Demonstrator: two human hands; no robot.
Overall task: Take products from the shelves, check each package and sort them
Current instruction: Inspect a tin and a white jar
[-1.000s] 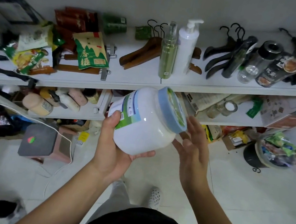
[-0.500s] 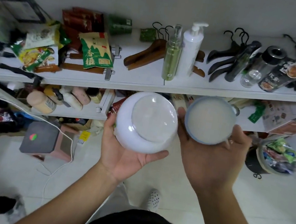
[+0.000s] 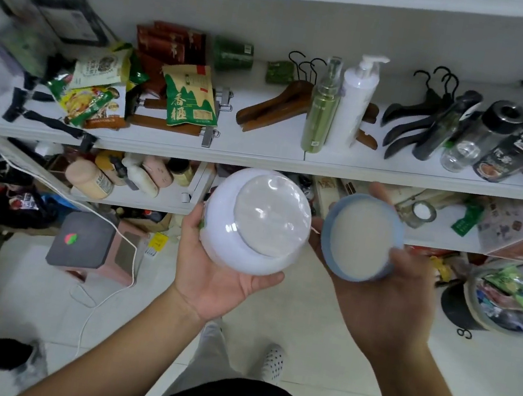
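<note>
Popping off the lid [image 3: 360, 244]: right hand [image 3: 383, 306] now holds it, left hand [image 3: 219, 283] cups the jar [image 3: 219, 225], inner seal [image 3: 271, 213] looks intact.

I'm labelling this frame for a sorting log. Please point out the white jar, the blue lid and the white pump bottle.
white jar [image 3: 263, 220], head view, shiny seal over its mouth
blue lid [image 3: 361, 240], head view, pale inner face
white pump bottle [image 3: 353, 109], head view, middle of its body
</note>
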